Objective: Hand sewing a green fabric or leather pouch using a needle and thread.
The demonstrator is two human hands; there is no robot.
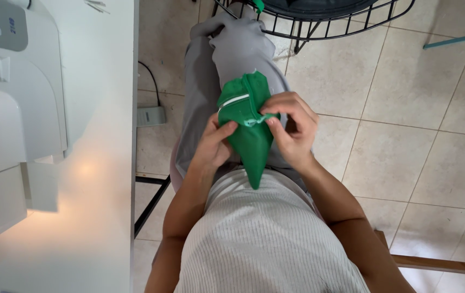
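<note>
Both your hands are over your lap, working a green fabric pouch [249, 142] with a white zipper [233, 102] along its upper edge. The pouch hangs point-down between your hands, its lower tip resting against your white ribbed top [265, 239].

Your left hand [214, 145] pinches the left side of the pouch, thumb on the front face just below the zipper. Your right hand [293, 129] grips the right side, fingers curled over the edge and thumb pressed near the light-coloured zipper end. Both hands are closed on the fabric; neither is free.

You are seated, grey trousers [227, 59] stretched out ahead over a beige tiled floor [406, 108].

To your left, a white surface [102, 163] carries a white sewing machine [10, 108]; its lamp throws a warm patch on the surface. On the floor beside it lies a grey foot pedal [151, 115] with a black cable. A black wire-frame chair base [319, 24] stands beyond your feet. A wooden chair frame [438, 263] shows at lower right.
</note>
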